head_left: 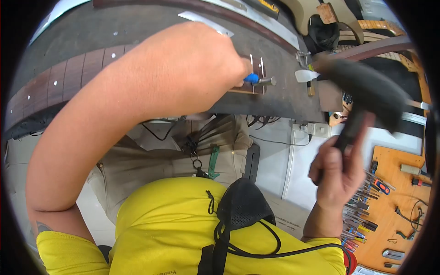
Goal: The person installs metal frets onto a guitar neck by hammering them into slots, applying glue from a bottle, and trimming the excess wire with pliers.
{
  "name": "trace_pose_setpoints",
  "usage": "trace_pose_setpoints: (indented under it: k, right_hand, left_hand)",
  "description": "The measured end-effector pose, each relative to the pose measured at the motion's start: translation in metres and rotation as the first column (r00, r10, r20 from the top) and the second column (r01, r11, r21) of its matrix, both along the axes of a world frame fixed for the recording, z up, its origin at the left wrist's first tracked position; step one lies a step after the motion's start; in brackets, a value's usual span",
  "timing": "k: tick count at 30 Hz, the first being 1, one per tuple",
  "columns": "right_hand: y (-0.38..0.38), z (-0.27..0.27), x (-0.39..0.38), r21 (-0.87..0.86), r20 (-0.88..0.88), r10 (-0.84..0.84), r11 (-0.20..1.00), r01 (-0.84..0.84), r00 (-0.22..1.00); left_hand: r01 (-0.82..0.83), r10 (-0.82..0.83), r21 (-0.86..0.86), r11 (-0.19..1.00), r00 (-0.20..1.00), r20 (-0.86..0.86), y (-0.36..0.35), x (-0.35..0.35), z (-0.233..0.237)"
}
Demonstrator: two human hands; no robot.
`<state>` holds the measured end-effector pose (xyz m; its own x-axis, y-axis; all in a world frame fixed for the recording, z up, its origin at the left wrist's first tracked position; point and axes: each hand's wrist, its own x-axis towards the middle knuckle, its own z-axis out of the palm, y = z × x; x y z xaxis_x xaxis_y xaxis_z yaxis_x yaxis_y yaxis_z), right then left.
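Note:
A guitar neck (73,71) with a dark brown fretboard, slots and pale dots lies along the dark bench. My left hand (201,66) rests over the neck's right end and hides part of it. Its fingers are closed around a blue-gripped metal tool (252,78), whose round steel end points right. Two shiny fret wires (261,65) stand out near these fingers. At the right, my right hand (337,167) is wrapped round the handle of a black-headed mallet (371,89). The mallet is raised, apart from the tool, and its head is blurred by motion.
A small white-capped bottle (305,75) stands right of the neck. Behind it are a metal straightedge (270,27) and a pale guitar body (300,13). Lower right, an orange pegboard (389,220) carries several files and screwdrivers. A black cable (293,252) crosses my yellow shirt.

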<state>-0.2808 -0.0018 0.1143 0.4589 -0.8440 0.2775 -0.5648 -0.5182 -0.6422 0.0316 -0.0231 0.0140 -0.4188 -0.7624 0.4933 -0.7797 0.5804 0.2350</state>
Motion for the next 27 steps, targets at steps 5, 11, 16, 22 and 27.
trace_pose_setpoints:
  k: [5, 11, 16, 22, 27]
  right_hand:
    - [-0.012, -0.01, -0.007, 0.093, -0.273, 0.109, 0.992, -0.087, 0.956]
    - [0.006, -0.007, 0.016, -0.036, 0.249, 0.044, 0.999, -0.037, 0.967]
    - [-0.008, -0.003, -0.005, 0.114, -0.356, 0.099, 0.992, -0.062, 0.929]
    - [0.005, -0.014, 0.008, -0.069, 0.164, 0.009, 0.998, 0.002, 0.986]
    - [-0.006, -0.005, -0.012, 0.092, -0.259, 0.126, 0.99, -0.106, 0.958]
  left_hand:
    - [-0.011, 0.011, -0.002, 1.0, 1.0, -0.002, 0.002, -0.001, -0.001]
    - [0.007, -0.007, 0.019, 1.0, 0.999, -0.035, 0.002, -0.002, -0.003]
    - [0.016, -0.016, 0.011, 1.0, 1.0, -0.002, -0.001, -0.003, 0.001]
    - [0.01, -0.009, 0.031, 0.999, 0.999, -0.05, 0.002, -0.003, -0.001]
    - [0.016, -0.016, -0.002, 1.0, 1.0, -0.006, 0.001, -0.003, 0.002]
